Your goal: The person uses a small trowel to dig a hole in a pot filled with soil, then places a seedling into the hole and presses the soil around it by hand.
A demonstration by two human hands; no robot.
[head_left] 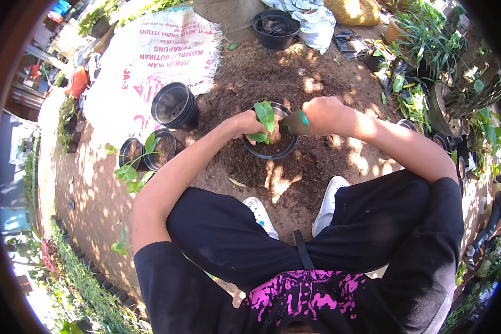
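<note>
A black plastic plant pot (275,155) with soil in it stands on the dark soil heap (242,163) before me. At its left rim, my left hand (248,126) holds a small green-leaved plant (265,117) upright in the pot; where the stem meets the soil is hidden. My right hand (326,116) grips a small trowel (294,122), its blade reaching over the pot's right rim. The blade's tip touches or nears the soil inside.
Nested black pots (174,106) stand on a printed white woven sack (150,54). Two filled pots (160,149) are left, one with a leafy plant. A black basin (275,30) stands behind, potted plants (426,46) at the right. My white clogs (261,215) flank the near soil.
</note>
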